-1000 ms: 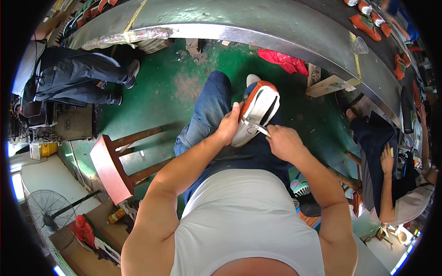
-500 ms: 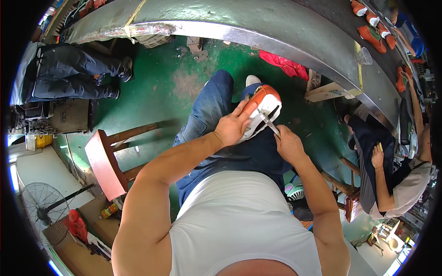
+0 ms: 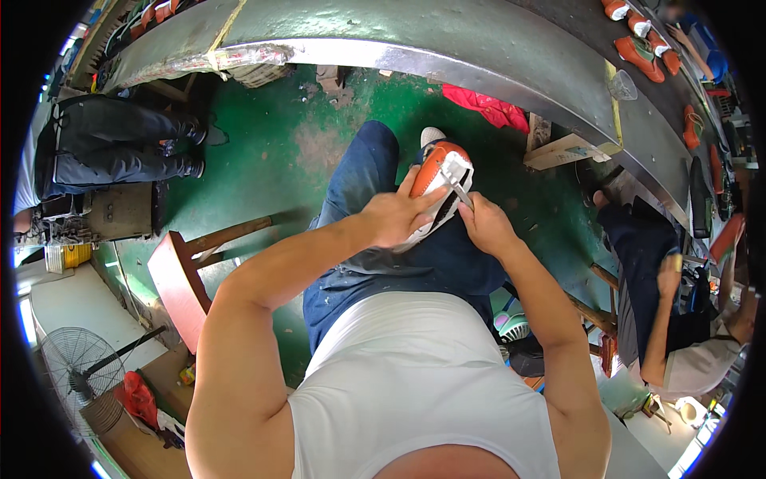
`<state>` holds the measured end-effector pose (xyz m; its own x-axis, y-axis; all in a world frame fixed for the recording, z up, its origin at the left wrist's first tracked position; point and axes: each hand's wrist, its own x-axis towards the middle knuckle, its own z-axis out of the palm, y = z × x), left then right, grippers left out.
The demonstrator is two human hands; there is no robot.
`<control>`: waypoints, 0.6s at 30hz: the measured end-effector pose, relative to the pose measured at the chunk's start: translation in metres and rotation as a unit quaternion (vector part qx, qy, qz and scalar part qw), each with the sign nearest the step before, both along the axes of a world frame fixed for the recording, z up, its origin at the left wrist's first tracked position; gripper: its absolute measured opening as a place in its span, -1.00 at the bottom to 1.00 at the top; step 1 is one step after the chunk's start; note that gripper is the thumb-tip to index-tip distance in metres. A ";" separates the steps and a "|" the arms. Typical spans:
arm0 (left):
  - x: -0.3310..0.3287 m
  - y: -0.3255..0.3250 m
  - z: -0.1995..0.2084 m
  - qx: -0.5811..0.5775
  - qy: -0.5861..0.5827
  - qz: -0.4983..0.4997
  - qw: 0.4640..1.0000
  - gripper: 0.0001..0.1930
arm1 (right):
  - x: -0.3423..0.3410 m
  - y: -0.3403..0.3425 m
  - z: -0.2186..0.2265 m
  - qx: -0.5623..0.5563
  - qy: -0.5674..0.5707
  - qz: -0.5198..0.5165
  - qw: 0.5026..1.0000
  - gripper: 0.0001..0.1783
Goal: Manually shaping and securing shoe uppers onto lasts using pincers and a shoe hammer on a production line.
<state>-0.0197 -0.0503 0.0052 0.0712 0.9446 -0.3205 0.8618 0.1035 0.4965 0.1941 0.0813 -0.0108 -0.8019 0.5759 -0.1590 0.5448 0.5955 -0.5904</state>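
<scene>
On my lap rests a brown leather shoe upper, its white underside turned up with dark strips along it, toe pointing away from me. My left hand is closed round the shoe's left side, fingers spread over the leather and the white edge. In my right hand are metal pincers, gripped by the handles. Their head meets the white material near the toe; what the jaws hold is too small to tell.
A long grey workbench curves across the far side, with brown shoes at its right. A wooden stool stands left, a fan lower left. A co-worker sits at right; another person's legs show at left. Red cloth lies below the bench.
The pincers have moved up toward the toe, and their head now lies against the white material there. My left hand has shifted slightly down and left. The co-worker's arm at right has moved.
</scene>
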 end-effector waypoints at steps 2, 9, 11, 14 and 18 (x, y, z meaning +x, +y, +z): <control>0.000 -0.021 -0.025 0.037 -0.092 0.071 0.992 -0.30 | -0.001 0.006 -0.001 -0.018 -0.018 0.022 0.999 -0.66; -0.012 -0.019 0.013 -0.140 -0.142 0.163 0.966 -0.08 | 0.032 -0.022 -0.015 -0.244 0.174 -0.106 0.948 -0.63; -0.026 -0.017 0.037 -0.033 -0.130 0.176 0.975 -0.15 | 0.044 -0.034 -0.027 -0.324 0.254 -0.207 0.888 -0.68; -0.038 0.001 0.090 0.175 -0.207 0.231 0.934 -0.31 | 0.049 -0.053 -0.027 -0.346 0.309 -0.286 0.838 -0.68; -0.036 0.040 0.103 0.350 -0.373 0.218 0.831 -0.48 | 0.062 -0.043 -0.039 -0.378 0.263 -0.322 0.827 -0.65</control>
